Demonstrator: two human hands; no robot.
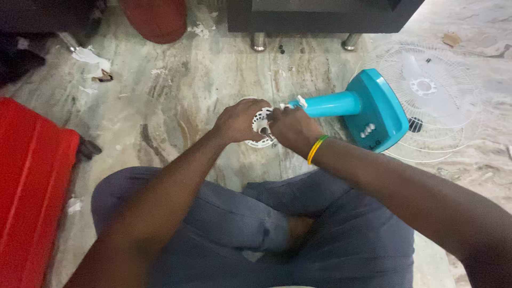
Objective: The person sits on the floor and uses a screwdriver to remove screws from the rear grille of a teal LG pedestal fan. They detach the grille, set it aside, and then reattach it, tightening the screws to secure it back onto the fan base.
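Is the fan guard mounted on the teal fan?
No, the white fan guard lies flat on the floor behind the teal fan's base.

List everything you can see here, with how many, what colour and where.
Fan stand: one, teal, on the floor at right, pole pointing to the hands.
Motor part: one, white, round, between the hands.
Fan grille: one, white wire, flat on the floor, far right.
Fan blade: one, clear white, lying inside the grille.
Red case: one, left edge.
Red cushion: one, top.
Cabinet: one, black, metal feet, top.
Paper scraps: several, white, upper left floor.
Wristband: one, yellow and green, right wrist.
Left hand: gripping the motor part.
Right hand: on the motor part.
Legs: crossed, grey trousers, bottom.
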